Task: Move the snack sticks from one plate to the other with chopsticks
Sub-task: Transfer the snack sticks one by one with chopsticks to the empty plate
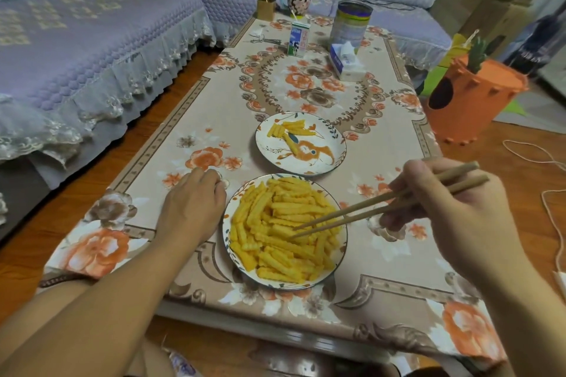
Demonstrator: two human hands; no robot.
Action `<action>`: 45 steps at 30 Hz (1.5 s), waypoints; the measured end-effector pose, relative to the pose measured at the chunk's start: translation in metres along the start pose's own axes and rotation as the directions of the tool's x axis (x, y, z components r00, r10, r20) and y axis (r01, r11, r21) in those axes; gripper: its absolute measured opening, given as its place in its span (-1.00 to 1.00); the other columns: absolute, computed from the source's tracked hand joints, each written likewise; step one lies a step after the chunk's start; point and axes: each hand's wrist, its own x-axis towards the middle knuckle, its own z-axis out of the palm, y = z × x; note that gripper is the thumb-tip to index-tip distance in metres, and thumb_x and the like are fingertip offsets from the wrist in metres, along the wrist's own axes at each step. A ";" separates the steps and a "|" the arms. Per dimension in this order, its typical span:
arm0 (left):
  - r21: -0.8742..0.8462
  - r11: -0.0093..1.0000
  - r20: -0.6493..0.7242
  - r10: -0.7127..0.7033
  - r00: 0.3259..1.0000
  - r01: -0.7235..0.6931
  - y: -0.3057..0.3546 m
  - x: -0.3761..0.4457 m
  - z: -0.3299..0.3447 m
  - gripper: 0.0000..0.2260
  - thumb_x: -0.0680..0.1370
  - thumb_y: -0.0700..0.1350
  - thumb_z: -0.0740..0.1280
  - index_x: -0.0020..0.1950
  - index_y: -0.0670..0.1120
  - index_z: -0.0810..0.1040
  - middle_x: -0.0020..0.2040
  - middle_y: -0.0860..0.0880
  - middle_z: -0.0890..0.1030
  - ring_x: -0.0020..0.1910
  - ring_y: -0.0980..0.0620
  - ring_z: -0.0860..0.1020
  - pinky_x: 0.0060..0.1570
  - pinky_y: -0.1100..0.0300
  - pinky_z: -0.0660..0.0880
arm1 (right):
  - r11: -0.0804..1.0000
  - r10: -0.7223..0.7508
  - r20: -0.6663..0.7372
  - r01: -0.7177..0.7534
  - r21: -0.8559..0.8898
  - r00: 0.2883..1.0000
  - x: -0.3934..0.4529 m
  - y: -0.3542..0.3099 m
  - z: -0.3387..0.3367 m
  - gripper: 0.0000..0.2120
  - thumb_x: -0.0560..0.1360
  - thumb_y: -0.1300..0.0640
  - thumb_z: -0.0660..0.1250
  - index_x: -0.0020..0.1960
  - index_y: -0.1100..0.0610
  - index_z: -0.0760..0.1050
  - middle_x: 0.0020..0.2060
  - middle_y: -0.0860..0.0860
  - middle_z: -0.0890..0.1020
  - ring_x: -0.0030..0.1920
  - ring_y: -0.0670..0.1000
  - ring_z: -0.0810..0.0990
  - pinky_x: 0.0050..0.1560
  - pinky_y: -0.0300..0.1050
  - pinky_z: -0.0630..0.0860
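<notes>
Head view, nearest first
Left hand: rests on the tablecloth just left of the near plate, fingers loosely curled, nothing in it; whether it touches the rim cannot be told.
Right hand: at the right, grips the chopsticks by their upper ends.
Chopstick tips: point left and down into the near pile, slightly parted; whether a stick is pinched between them cannot be told.
Near plate: heaped with snack sticks, covering most of its face.
Far plate: just beyond the near plate, apart from it; holds a small cluster of transferred sticks on its far-left part, the rest of the painted face bare.
Progress (judgement): early; a handful moved, the bulk left on the near plate.
Step in hand (judgement): picking the next stick from the pile.
Remaining: many more pick-and-carry trips to the far plate.
Far end of table: milk carton, tin can, tissue pack, mug.
Left side: sofa alongside the table.
</notes>
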 end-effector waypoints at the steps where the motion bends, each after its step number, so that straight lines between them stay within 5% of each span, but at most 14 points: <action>1: -0.001 1.000 -0.001 0.001 1.000 -0.001 0.000 0.000 0.000 -0.77 0.68 0.03 0.12 0.11 0.00 0.52 0.04 -0.03 0.55 0.02 -0.12 0.53 -0.09 -0.05 0.52 | 1.000 -0.007 0.001 0.007 -0.023 1.000 -0.001 0.000 -0.001 -0.70 0.57 0.12 0.31 -0.17 0.35 0.60 -0.41 0.23 0.66 -0.46 0.19 0.67 -0.38 0.10 0.66; 10: -0.003 1.000 -0.007 0.007 1.000 -0.007 -0.001 0.001 0.002 -0.78 0.67 0.03 0.12 0.10 -0.01 0.52 0.03 -0.02 0.54 -0.01 -0.11 0.53 -0.10 -0.03 0.51 | 0.994 0.028 -0.246 -0.001 0.110 0.969 0.065 0.017 -0.001 -0.70 0.69 0.07 0.23 -0.09 0.21 0.60 -0.28 0.16 0.69 -0.30 0.24 0.71 -0.21 0.01 0.71; 16: -0.006 1.000 -0.011 0.017 1.000 -0.017 -0.002 0.002 0.002 -0.77 0.67 0.04 0.11 0.10 -0.01 0.52 0.01 -0.01 0.53 -0.03 -0.09 0.52 -0.11 -0.02 0.50 | 0.998 0.054 -0.241 -0.048 0.033 0.969 0.119 0.056 0.054 -0.68 0.69 0.04 0.24 0.06 0.29 0.61 -0.21 0.19 0.72 -0.24 0.16 0.75 -0.15 0.06 0.72; 22: -0.016 1.000 -0.001 0.012 1.000 -0.012 -0.002 0.002 0.001 -0.78 0.66 0.03 0.12 0.10 -0.02 0.51 0.02 -0.02 0.53 -0.03 -0.09 0.51 -0.10 -0.02 0.49 | 0.994 0.020 -0.230 -0.045 -0.102 0.973 0.128 0.057 0.082 -0.68 0.70 0.02 0.22 -0.07 0.19 0.60 -0.31 0.12 0.70 -0.35 0.03 0.72 -0.17 0.08 0.71; 26: -0.019 1.000 -0.007 0.007 1.000 -0.007 -0.002 0.003 0.000 -0.79 0.66 0.02 0.13 0.09 -0.03 0.51 0.02 -0.03 0.53 -0.02 -0.11 0.51 -0.10 -0.01 0.47 | 0.998 0.068 -0.281 -0.062 0.028 0.957 0.107 0.038 0.059 -0.63 0.72 0.02 0.18 -0.14 0.19 0.57 -0.37 0.08 0.69 -0.38 0.11 0.70 -0.21 0.12 0.71; 31: 0.000 1.000 -0.010 0.015 1.000 -0.015 -0.001 0.001 -0.001 -0.79 0.68 0.02 0.14 0.11 -0.04 0.52 0.03 -0.04 0.54 -0.01 -0.11 0.52 -0.10 -0.02 0.46 | 0.968 0.103 -0.144 -0.066 0.241 0.984 0.061 -0.003 0.022 -0.61 0.71 0.05 0.17 -0.15 0.28 0.51 -0.46 0.07 0.63 -0.47 0.11 0.64 -0.39 -0.06 0.66; 38: -0.020 1.000 -0.030 0.021 0.999 -0.021 0.001 0.000 -0.002 -0.78 0.68 0.02 0.15 0.10 -0.04 0.53 0.03 -0.05 0.55 0.00 -0.14 0.53 -0.10 -0.02 0.47 | 0.990 0.085 -0.026 -0.082 0.116 0.996 0.010 -0.015 0.016 -0.59 0.61 0.06 0.25 -0.20 0.39 0.53 -0.46 0.33 0.58 -0.50 0.25 0.62 -0.48 0.06 0.61; 45: -0.020 0.999 -0.060 0.035 0.998 -0.036 0.000 -0.001 0.001 -0.79 0.68 -0.01 0.17 0.09 -0.06 0.55 0.02 -0.08 0.55 -0.01 -0.16 0.53 -0.11 -0.05 0.48 | 0.993 0.034 -0.092 -0.023 0.119 0.995 0.008 -0.014 0.001 -0.64 0.49 -0.06 0.31 -0.29 0.18 0.64 -0.47 0.21 0.62 -0.50 0.24 0.63 -0.48 0.01 0.62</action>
